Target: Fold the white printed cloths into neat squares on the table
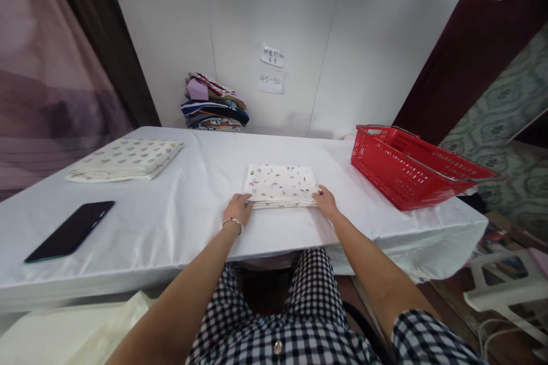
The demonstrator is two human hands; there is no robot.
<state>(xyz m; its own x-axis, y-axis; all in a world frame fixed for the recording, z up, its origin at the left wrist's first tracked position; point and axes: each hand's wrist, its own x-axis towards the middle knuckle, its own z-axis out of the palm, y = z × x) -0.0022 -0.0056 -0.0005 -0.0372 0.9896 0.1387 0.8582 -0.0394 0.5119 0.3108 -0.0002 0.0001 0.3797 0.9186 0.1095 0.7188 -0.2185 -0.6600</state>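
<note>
1. Folded printed cloth (280,185) lies flat near the middle of the white-covered table (205,222), close to the near edge
2. Left hand (237,209) rests at the cloth's near left corner, fingers curled low with the tips on the hem; it presses rather than grips
3. Right hand (325,201) sits at the near right corner, fingers flat and close together on the edge, holding nothing
4. Risk, as I judge it: the table cover looks smooth, so a push from both hands could slide the cloth or spread its stacked layers out of line
5. Red basket (406,168) stands tilted at the right end of the table, well apart from the cloth; its inside looks empty from here
6. Another folded cloth (124,159) lies far left, a black phone (71,230) nearer, and a pile of fabrics (216,105) sits against the wall
</note>
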